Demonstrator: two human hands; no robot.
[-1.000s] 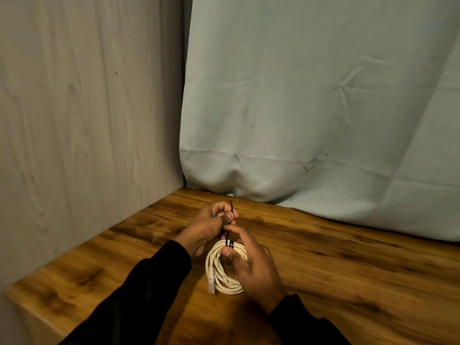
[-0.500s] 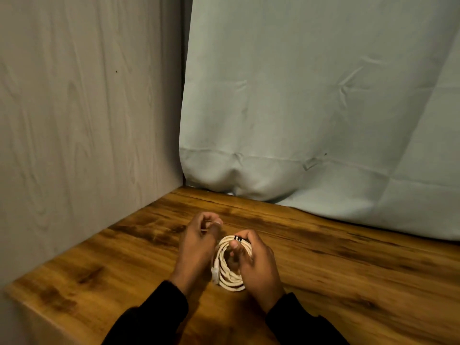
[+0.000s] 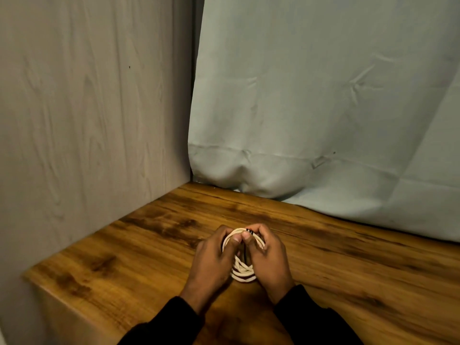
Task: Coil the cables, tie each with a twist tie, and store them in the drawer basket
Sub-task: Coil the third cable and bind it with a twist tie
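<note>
fingers (image 3: 257,229) of both hands now curled round white cable coil (image 3: 242,272); black twist tie (image 3: 249,230) wrapped, no longer raised

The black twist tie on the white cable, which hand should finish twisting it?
Probably the right hand: its fingers curl over the coiled white cable right beside the black twist tie. The left hand grips the coil's other side, steadying it.

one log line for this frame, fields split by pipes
step: tying | left hand: grips coiled white cable | right hand: grips same coil at thin black twist tie | surface: brown wooden tabletop | drawer basket: unseen
</note>
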